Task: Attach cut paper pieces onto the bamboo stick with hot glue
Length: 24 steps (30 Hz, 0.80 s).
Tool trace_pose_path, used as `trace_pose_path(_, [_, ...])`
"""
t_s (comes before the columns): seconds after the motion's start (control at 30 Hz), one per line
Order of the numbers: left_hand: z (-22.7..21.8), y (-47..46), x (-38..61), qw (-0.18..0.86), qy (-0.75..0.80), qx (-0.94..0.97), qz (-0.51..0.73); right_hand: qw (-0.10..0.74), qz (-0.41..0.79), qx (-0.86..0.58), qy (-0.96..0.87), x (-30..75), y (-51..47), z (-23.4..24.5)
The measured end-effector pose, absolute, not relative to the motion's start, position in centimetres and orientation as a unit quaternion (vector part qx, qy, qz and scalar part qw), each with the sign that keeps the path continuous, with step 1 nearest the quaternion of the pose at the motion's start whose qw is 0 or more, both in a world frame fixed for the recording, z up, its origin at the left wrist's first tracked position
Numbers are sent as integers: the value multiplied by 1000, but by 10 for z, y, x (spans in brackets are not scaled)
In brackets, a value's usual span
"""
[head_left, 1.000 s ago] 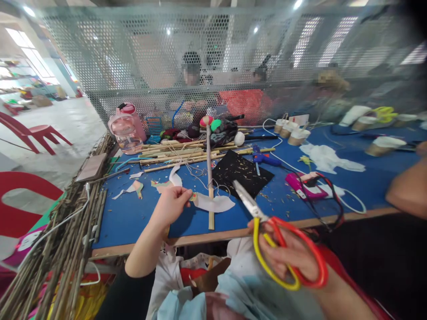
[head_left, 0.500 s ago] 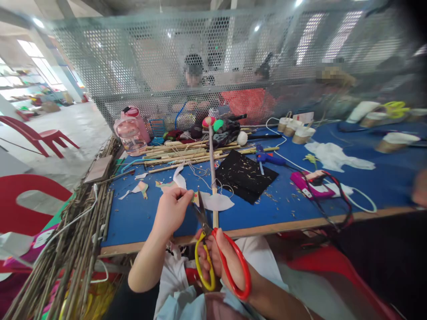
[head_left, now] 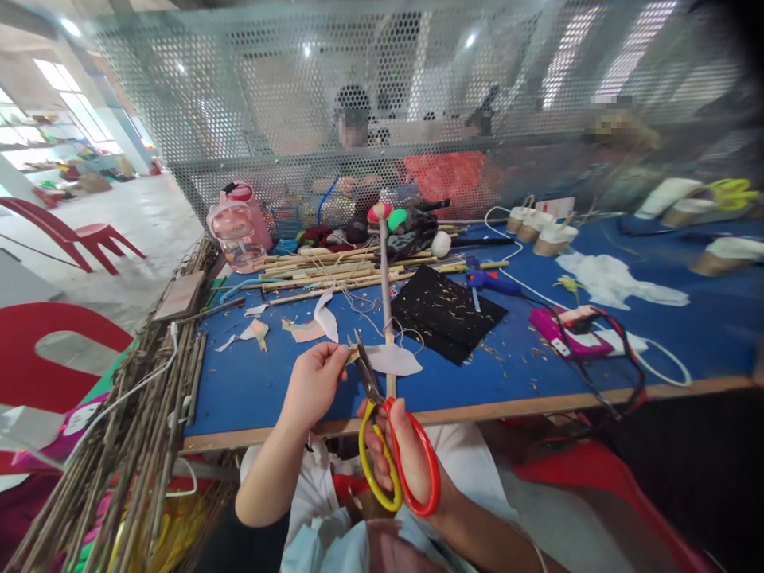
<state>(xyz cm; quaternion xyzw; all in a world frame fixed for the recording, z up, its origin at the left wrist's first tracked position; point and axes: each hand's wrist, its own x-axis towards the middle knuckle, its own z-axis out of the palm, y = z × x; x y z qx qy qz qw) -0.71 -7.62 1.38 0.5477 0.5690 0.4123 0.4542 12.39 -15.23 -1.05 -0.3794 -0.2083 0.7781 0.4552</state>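
My left hand [head_left: 317,380] pinches the narrow, coloured end of a piece of paper between thumb and fingertips. To its right, a white leaf-shaped part of paper [head_left: 395,360] lies across a wooden stick [head_left: 386,306]; whether the two parts are still joined I cannot tell. My right hand [head_left: 411,450] is wrapped round the scissors [head_left: 430,477], which have one red and one yellow handle. Their blades point away from me, a little apart at the tips, over the paper beside my left fingertips. Several cut paper scraps [head_left: 325,317] lie beyond my left hand.
A black cloth [head_left: 447,314] with shavings lies right of the stick. Behind are bamboo sticks [head_left: 322,274], a pink bottle [head_left: 234,239] and a blue glue gun [head_left: 493,282]. A purple power strip [head_left: 552,330] with cables sits rightward. Twigs [head_left: 149,414] are piled at left; a mesh screen stands behind.
The scissors' handles have come closer together and the blades have closed further at the paper. My left hand still pinches the coloured end. The whole view has shifted slightly.
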Motion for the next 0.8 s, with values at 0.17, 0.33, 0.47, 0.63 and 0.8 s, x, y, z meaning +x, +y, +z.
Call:
trace_pose_path(0.17, [13,-75,-8,443,575,556,405,451,766,-399,-225,122,-151,-10])
trace_pose_path(0.33, [15,-73,-13,409,589,573,397,442,766,-402,-236,123,-149,-7])
trace_pose_path(0.47, [19,-73,-19,382,590,603,378,434,771,-402,-236,121,-149,-6])
trace_pose_path(0.63, [23,-75,-18,385,567,642,343,428,803,-359,-208,120,-148,-8])
trace_pose_path(0.8, [26,-75,-12,401,556,650,329,434,792,-363,-228,123,-145,-8])
